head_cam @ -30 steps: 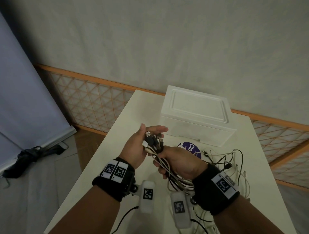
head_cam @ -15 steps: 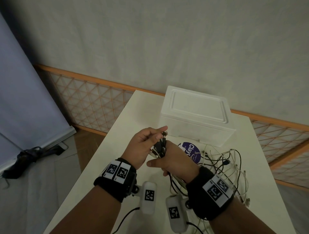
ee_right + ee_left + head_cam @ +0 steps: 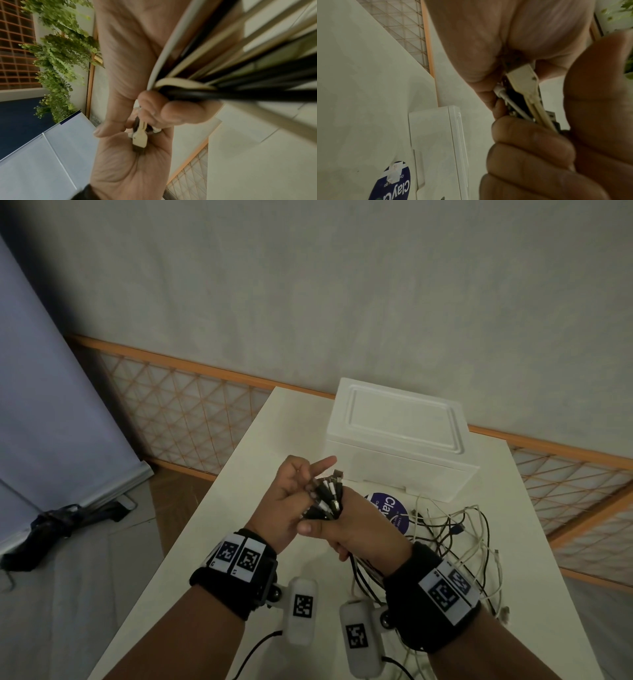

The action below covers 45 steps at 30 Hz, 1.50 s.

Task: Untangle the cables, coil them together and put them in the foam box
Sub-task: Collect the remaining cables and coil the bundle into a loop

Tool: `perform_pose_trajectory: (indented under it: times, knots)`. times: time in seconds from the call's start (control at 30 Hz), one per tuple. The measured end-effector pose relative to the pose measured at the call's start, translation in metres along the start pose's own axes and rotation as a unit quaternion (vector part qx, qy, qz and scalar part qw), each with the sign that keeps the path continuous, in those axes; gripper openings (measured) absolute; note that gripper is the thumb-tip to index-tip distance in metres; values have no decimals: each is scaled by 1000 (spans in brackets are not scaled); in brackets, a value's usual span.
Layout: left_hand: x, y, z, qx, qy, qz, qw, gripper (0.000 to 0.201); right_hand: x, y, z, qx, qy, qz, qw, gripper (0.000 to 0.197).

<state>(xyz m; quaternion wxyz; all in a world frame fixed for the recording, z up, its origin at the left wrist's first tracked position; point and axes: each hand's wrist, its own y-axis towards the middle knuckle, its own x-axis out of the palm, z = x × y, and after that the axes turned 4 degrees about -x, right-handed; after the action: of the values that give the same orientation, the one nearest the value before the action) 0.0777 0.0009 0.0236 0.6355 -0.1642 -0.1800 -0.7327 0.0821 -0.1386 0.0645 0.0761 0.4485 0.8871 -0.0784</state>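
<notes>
Right hand (image 3: 133, 60) grips black and cream cables (image 3: 240, 83); cream plug (image 3: 139, 140) lies in palm of left hand (image 3: 126, 169).

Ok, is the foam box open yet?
No, the foam box sits on the table with its lid on.

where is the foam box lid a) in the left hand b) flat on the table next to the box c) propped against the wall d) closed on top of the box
d: the foam box stands on the table with its lid seated on top; the left hand and right hand hold only cables.
</notes>
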Motion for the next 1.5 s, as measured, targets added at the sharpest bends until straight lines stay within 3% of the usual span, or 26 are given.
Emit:
perform_pose_trajectory:
  times: [0.13, 0.37, 0.5, 0.6, 0.83, 1.0, 1.23, 1.37, 1.43, 1.5]
  knots:
    - [-1, 1, 1, 17, 27, -20, 999, 27, -2, 0, -1, -2, 13, -12, 1000, 38]
    - [5, 0, 7, -11, 113, -28, 993, 3, -7, 0, -3, 27, 38, -14, 999, 20]
    - [9, 1, 9, 16, 145, 7, 989, 12, -6, -1, -5, 13, 48, -30, 998, 43]
    - [14, 3, 6, 46, 79, 55, 994, 15, -5, -1, -6, 6, 26, -16, 1000, 48]
    - [26, 5, 6, 54, 20, 61, 996, 20, -4, 1, -3, 57, -72, -15, 996, 17]
    - [23, 4, 5, 36, 146, 70, 986, 26, -4, 1, -5, 89, -55, -14, 994, 20]
    - [19, 3, 7, 46, 193, 36, 979, 25, 3, 7, -3, 81, 18, 41, 996, 14]
    - [18, 1, 7, 61, 195, 8, 979, 12, 3, 9, -6, 77, -37, 46, 995, 12]
    - [8, 4, 4, 48, 130, -13, 990, 66, -5, 8, -13, 56, -58, 57, 995, 17]
    - [1, 6, -4, -26, 26, -8, 999, 114, -15, 9, -15, 33, -31, 93, 995, 21]
